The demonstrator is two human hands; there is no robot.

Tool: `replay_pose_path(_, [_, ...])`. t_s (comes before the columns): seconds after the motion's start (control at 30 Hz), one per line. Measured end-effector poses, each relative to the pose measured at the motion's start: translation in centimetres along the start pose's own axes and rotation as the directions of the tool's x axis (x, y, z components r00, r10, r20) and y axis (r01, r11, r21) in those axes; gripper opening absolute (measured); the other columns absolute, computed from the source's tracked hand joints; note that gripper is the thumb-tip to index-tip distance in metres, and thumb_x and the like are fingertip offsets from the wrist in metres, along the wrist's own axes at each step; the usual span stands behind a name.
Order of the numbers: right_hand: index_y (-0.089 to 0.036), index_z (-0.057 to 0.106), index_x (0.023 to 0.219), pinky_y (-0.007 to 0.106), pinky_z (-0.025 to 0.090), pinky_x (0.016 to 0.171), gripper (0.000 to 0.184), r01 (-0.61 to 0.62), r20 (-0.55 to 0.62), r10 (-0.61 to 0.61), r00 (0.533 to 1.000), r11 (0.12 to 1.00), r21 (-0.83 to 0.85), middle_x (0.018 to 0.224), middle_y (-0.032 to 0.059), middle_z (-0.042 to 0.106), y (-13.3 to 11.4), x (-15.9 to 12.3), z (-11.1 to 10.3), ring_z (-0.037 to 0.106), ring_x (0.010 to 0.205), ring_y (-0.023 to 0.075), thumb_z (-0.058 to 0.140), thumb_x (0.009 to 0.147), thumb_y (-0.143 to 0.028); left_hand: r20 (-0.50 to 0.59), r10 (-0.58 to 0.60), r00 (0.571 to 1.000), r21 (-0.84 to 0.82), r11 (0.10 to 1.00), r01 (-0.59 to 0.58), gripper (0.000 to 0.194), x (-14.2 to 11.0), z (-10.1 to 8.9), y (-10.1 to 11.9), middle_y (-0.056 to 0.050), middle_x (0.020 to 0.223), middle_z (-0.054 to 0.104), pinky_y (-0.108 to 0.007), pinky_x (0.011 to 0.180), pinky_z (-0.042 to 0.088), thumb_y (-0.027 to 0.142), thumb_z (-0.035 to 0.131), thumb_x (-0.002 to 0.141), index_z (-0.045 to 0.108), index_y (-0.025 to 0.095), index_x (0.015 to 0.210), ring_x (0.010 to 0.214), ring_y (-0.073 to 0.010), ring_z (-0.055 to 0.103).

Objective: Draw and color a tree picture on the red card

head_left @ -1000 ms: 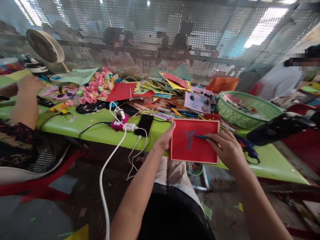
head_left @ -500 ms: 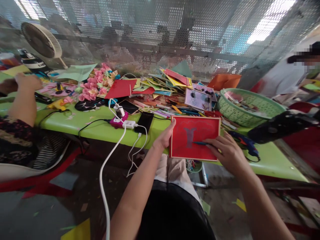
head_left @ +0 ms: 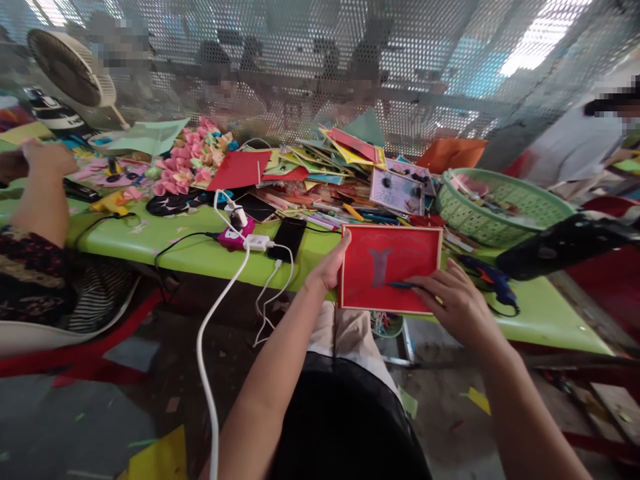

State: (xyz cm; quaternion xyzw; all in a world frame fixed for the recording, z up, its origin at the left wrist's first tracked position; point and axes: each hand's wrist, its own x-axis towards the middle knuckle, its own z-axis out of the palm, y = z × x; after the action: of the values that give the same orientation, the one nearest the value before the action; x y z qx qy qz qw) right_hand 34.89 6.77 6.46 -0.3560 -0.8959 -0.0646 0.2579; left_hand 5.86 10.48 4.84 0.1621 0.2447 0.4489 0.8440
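A red framed board (head_left: 410,257) with a thin pale border is tilted up at the table's front edge, over my lap. My left hand (head_left: 331,265) grips its left side, thumb on the front edge and the other fingers hidden behind. On its face is a greyish-purple tree trunk (head_left: 380,267) beneath a faint cloud-like outline. Pinched in my right hand (head_left: 453,297) is a slim dark teal pen or pencil (head_left: 400,285), its tip at the lower right of the trunk. My right hand lies over the board's lower right part.
On the green table (head_left: 195,250) are a black phone (head_left: 287,239), a magenta power strip (head_left: 235,235) with white cables, and a blue glue gun (head_left: 493,280). Behind are heaped pencils, cards and a green basket (head_left: 505,207). At left, a co-worker's hand (head_left: 47,160) rests near a fan (head_left: 70,67).
The pen tip has gone from the trunk's upper part down to its lower right side. My left hand keeps its hold on the board. The view has shifted slightly.
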Motion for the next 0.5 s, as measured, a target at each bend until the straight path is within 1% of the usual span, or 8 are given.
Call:
replay_pose_path(0.13, [-0.03, 0.082, 0.123, 0.062, 0.05, 0.119, 0.026, -0.028, -0.024, 0.028, 0.999, 1.0, 0.009, 0.1, 0.0049, 0.083, 0.18, 0.41, 0.18, 0.077, 0.09, 0.0271, 0.058, 0.113, -0.032, 0.023, -0.011, 1.0, -0.021, 1.0, 0.011, 0.072, 0.14, -0.35, 0.0, -0.016, 0.111, 0.088, -0.045, 0.104, 0.067, 0.075, 0.045, 0.115, 0.076, 0.014, 0.139, 0.104, -0.0304, 0.086])
replay_pose_path(0.3, [-0.029, 0.083, 0.12, 0.056, 0.053, 0.114, 0.025, 0.003, 0.008, -0.003, 1.0, 1.0, 0.011, 0.093, 0.0039, 0.081, -0.24, 0.33, 0.2, 0.075, 0.087, 0.0258, 0.059, 0.113, -0.031, 0.024, -0.004, 1.0, -0.044, 0.999, 0.005, 0.073, 0.34, -0.59, 0.0, -0.017, 0.112, 0.088, -0.044, 0.106, 0.066, 0.077, 0.051, 0.112, 0.076, 0.013, 0.139, 0.103, -0.0306, 0.087])
replay_pose_path(0.5, [-0.028, 0.081, 0.125, 0.059, 0.048, 0.121, 0.028, -0.014, -0.021, 0.014, 1.0, 1.0, -0.005, 0.101, 0.0049, 0.083, -0.02, 0.33, 0.33, 0.076, 0.09, 0.026, 0.056, 0.115, -0.033, 0.003, -0.01, 1.0, -0.008, 1.0, 0.01, 0.068, 0.22, -0.25, 0.05, -0.016, 0.111, 0.087, -0.045, 0.105, 0.066, 0.067, 0.04, 0.119, 0.074, 0.013, 0.141, 0.105, -0.0309, 0.086])
